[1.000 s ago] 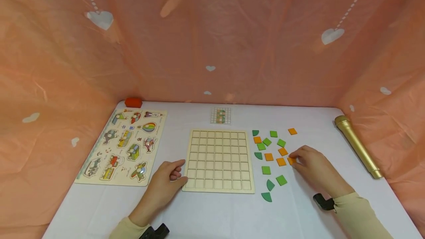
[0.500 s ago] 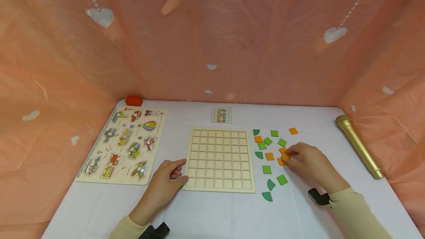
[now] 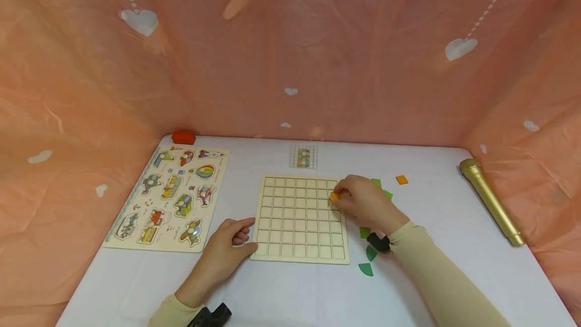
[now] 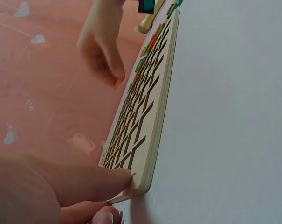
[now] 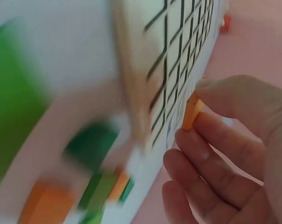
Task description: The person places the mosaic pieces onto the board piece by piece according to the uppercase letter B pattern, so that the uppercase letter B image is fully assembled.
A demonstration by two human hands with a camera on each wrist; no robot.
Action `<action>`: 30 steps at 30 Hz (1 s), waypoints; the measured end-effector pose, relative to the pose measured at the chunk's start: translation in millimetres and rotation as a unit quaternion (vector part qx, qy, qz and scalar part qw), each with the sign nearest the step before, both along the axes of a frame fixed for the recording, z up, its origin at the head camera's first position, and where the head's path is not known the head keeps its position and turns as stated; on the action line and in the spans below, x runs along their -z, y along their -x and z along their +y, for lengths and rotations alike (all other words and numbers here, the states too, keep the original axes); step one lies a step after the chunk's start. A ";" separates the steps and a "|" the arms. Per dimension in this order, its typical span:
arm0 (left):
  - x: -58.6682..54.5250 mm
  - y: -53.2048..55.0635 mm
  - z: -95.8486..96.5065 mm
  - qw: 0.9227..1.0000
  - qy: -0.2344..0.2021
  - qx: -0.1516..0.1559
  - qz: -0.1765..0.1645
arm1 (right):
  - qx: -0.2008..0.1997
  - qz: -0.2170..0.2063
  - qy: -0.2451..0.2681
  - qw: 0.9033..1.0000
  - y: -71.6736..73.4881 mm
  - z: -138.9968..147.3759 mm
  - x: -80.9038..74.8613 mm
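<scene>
A wooden grid board (image 3: 299, 222) lies flat on the white table. My left hand (image 3: 224, 249) rests at its left side, the index fingertip at the edge and the thumb on the near-left corner, as the left wrist view shows. Above the board's right edge, my right hand (image 3: 369, 203) pinches an orange square tile (image 5: 193, 111) between thumb and fingers. Beneath and beside that hand lie green square tiles (image 3: 365, 232) and dark green quarter-circle tiles (image 3: 365, 269), several of them partly hidden. Another orange square tile (image 3: 401, 179) lies farther right.
A small pattern card (image 3: 303, 157) lies behind the board. To the left is a picture puzzle board (image 3: 170, 198) with vehicle pieces, and a red object (image 3: 183, 137) sits beyond it. A gold microphone-shaped object (image 3: 491, 202) lies at the right. Pink curtain (image 3: 290, 54) surrounds the table.
My right hand has gathered orange tiles and moved left from the loose pieces to above the board's right edge, carrying an orange square tile. My left hand stays at the board.
</scene>
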State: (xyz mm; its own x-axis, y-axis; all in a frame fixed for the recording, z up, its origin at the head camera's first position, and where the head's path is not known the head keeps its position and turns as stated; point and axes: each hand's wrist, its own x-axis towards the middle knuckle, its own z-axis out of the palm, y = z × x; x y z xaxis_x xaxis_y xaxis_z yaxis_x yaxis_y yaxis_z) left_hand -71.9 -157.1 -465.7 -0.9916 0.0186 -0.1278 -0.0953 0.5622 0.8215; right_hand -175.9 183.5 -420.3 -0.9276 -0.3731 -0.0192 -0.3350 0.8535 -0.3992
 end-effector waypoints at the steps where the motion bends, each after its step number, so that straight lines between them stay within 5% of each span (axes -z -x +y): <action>1: -0.1 -0.1 -0.4 1.000 -0.001 0.000 -0.002 | -0.007 0.001 0.001 1.000 2.3 -6.8 1.5; 14: -1.8 -0.6 -2.6 1.000 -0.013 0.004 -0.009 | -0.077 0.018 -0.002 0.997 25.7 -76.4 9.1; 30: -6.1 -1.8 -1.8 1.000 -0.015 0.005 -0.017 | -0.093 0.022 -0.007 0.995 37.3 -99.1 18.7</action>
State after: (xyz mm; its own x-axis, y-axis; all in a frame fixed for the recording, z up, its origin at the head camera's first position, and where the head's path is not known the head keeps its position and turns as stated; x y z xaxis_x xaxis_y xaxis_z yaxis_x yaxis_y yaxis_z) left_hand -70.0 -158.9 -459.6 -0.9866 0.0326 -0.1600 -0.1176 0.5383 0.8345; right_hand -213.2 84.4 -438.9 -0.8422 -0.5390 0.0141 -0.5052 0.7798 -0.3697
